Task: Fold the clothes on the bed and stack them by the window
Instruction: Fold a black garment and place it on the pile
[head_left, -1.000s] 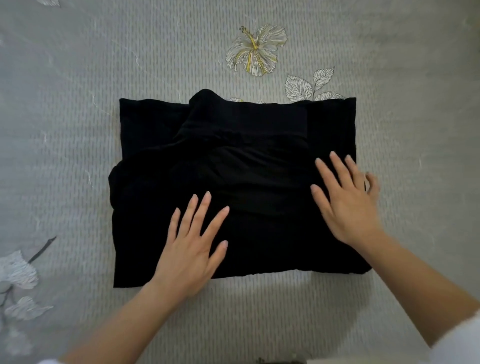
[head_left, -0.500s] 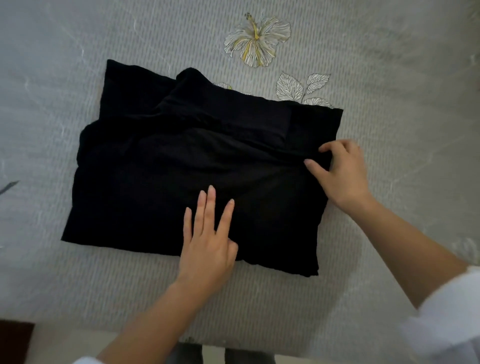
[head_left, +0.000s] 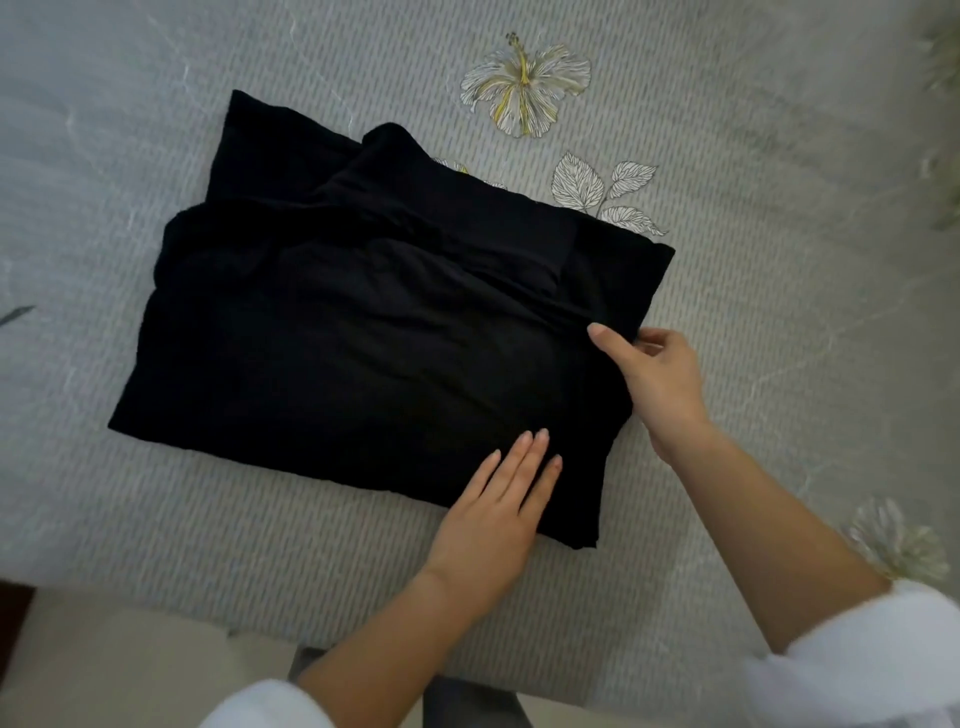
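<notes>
Fabric first: one black garment (head_left: 363, 353), partly folded, lies flat on the grey bed cover (head_left: 779, 312), left of centre. The left hand (head_left: 493, 519) rests on its near right part, fingers straight and together, gripping nothing. The right hand (head_left: 660, 379) pinches the garment's right edge between thumb and curled fingers. One printed flower (head_left: 524, 83) sits just beyond the garment, three leaves (head_left: 574, 182) beside it.

The folded garment (head_left: 363, 338) lies on the bed (head_left: 156, 519), near its front edge. The left grip (head_left: 493, 514) rests flat on the garment's near right corner. The right grip (head_left: 660, 384) pinches the garment's right edge, behind and right of the left grip. A flower print (head_left: 524, 83) and a leaf print (head_left: 587, 187) lie behind the garment.
</notes>
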